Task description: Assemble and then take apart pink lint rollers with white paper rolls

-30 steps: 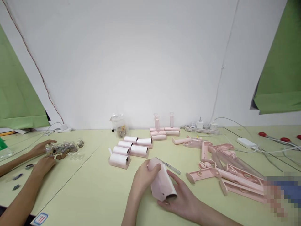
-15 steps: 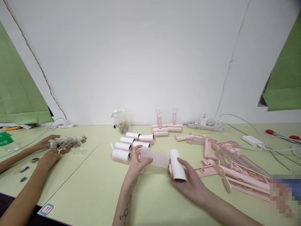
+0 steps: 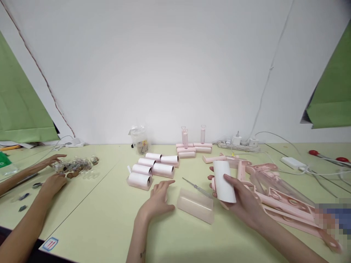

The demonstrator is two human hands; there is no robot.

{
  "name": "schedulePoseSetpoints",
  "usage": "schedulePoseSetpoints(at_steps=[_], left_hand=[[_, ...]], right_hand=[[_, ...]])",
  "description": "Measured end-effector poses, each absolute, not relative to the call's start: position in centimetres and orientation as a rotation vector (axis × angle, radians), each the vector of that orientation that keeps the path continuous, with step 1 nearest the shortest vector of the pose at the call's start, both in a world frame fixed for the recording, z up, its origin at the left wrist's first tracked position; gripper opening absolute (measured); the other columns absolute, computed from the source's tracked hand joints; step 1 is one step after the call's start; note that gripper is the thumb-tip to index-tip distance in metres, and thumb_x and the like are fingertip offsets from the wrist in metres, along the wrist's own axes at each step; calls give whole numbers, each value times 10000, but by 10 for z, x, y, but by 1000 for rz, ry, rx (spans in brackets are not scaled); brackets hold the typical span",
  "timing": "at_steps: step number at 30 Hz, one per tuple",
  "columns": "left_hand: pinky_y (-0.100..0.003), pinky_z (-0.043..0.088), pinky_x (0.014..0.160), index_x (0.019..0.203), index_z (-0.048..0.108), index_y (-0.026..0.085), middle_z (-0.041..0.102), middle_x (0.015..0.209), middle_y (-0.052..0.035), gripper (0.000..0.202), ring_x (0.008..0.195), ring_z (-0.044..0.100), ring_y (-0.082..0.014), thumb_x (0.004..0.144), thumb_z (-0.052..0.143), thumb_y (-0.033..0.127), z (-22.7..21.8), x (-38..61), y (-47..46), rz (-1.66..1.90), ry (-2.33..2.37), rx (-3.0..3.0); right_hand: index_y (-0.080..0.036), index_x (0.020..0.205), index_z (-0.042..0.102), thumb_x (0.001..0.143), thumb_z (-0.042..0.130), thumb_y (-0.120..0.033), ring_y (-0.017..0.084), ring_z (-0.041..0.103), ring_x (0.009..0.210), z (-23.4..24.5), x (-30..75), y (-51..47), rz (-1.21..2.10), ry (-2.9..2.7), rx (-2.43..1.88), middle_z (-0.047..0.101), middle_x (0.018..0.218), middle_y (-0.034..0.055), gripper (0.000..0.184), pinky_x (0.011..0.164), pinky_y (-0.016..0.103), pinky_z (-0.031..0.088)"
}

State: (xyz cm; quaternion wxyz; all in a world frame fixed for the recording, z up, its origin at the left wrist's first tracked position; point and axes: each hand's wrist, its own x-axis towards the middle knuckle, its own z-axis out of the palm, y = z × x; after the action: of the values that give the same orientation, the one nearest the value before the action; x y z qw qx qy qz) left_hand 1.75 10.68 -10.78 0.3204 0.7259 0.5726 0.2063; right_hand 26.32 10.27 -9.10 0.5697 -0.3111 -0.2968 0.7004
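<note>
My right hand (image 3: 241,201) is wrapped round a white paper roll (image 3: 223,180), holding it above the table. My left hand (image 3: 157,199) rests on the table with its fingers loosely spread and nothing in them. Just right of it lies a translucent pink cover (image 3: 196,205). A thin clear-handled screwdriver (image 3: 197,187) lies behind the cover. Several pink-edged paper rolls (image 3: 153,170) sit in a group ahead of my left hand.
Pink handle parts (image 3: 274,197) are heaped at the right. More pink pieces (image 3: 192,149) and a plastic jar (image 3: 139,140) stand by the wall, near a power strip (image 3: 238,146). At the left, another person's hands (image 3: 52,175) work on small glass items (image 3: 75,166).
The pink cover came off the white roll. My left hand set the cover down on the table and let go. My right hand lifted the bare roll up and to the right.
</note>
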Motion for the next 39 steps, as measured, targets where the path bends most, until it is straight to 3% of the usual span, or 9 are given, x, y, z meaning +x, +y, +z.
schedulePoseSetpoints(at_steps=[4,7,12,18,26,29,34,36,39], left_hand=[[-331,390,825,942,593,206,526,1032,-58,346,1006,474,-250,609,506,172,-117,-1,116,595,1567,1828],[-330,412,790,811,623,171,574,916,-64,193,874,536,-233,660,526,243,-115,1,119,739,1550,1819],[-308,418,831,968,609,173,588,1034,-76,296,942,541,-210,724,573,337,-95,41,112,1163,1075,1547],[-301,430,801,966,650,184,584,1023,-73,279,909,544,-199,765,549,349,-92,77,101,1164,799,1412],[-277,431,771,962,662,233,550,1019,-60,258,936,511,-202,749,571,347,-90,76,99,1130,780,1419],[-286,415,818,998,645,246,556,1028,-56,263,958,506,-197,779,533,342,-91,80,96,1147,762,1462],[-249,459,514,1063,607,251,549,1007,-65,369,583,534,-114,699,619,310,-92,87,92,1152,722,1472],[-246,475,555,1013,638,233,567,1012,-70,323,703,567,-161,702,611,319,-92,87,93,1275,782,1474],[-273,462,781,1044,618,234,569,1082,-51,341,1004,509,-223,724,593,350,-91,82,96,1573,935,1382]], right_hand=[[-242,1119,499,770,571,-316,155,542,718,-93,259,96,1694,-797,-726,598,949,52,363,599,256,492],[-220,1065,524,796,536,-351,127,520,640,-99,256,91,1736,-971,-722,593,869,37,300,569,228,464],[-185,1043,506,751,569,-421,108,483,552,-107,242,81,1822,-1286,-777,582,808,44,380,465,208,429],[-161,1036,497,747,560,-437,98,455,500,-109,240,79,1828,-1364,-749,548,645,7,404,429,188,417],[-154,848,551,744,563,-421,93,457,524,-104,240,80,1862,-1408,-771,551,680,16,287,417,175,412],[-158,876,549,773,535,-418,97,466,519,-107,241,81,1828,-1399,-794,555,672,13,280,419,183,418],[-188,1017,525,772,556,-420,113,515,536,-108,243,81,1772,-1404,-807,578,731,11,339,471,217,444],[-186,1020,539,801,496,-469,134,548,580,-105,243,82,1772,-1305,-819,581,742,20,360,526,236,457],[-194,998,578,811,478,-463,167,565,743,-99,245,86,1702,-1013,-836,585,795,29,342,648,246,471]])
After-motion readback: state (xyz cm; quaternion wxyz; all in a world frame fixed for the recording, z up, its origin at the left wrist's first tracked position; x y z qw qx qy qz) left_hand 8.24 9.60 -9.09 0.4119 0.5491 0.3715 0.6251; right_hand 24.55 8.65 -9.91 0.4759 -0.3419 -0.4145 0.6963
